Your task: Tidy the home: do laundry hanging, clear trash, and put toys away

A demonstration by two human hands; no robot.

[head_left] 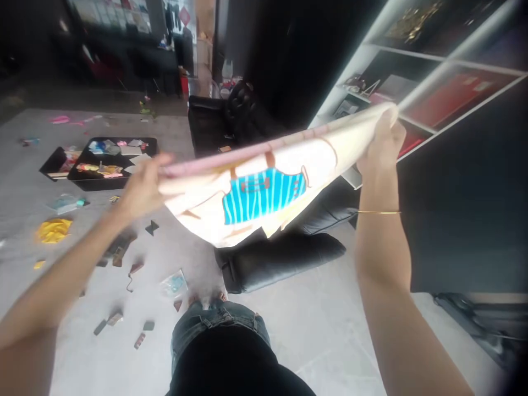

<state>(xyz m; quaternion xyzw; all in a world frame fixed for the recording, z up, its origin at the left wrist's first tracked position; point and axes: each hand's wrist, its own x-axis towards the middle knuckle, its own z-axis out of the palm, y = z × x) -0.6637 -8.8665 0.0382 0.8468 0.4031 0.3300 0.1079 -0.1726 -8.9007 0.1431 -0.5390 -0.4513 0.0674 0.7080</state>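
Cream cloth with a blue striped print was seen stretched across the middle of the frame, held up in the air between both hands.

- Left hand, centre left: fingers were closed on the cloth's left edge. The hand was blurred, so the depth of the pinch could not be told.
- Right hand, upper right: fingers were wrapped over the cloth's right corner, raised higher than the left. A thin bracelet was noted on that wrist.
- The cloth's lower edge was seen sagging above a black leather seat.
- Floor: small scattered items at lower left, a yellow bundle at far left.
- A low black surface carrying coloured bits was noted at upper left, and white shelving at upper right.

Risks, as judged: the left edge could be lost if the pinch proved shallow, and the cloth would then drop onto the seat or the littered floor. The raised right corner was held near the shelving and could be snagged there. The items underfoot could be stepped on, since the floor ahead was partly screened by the cloth.
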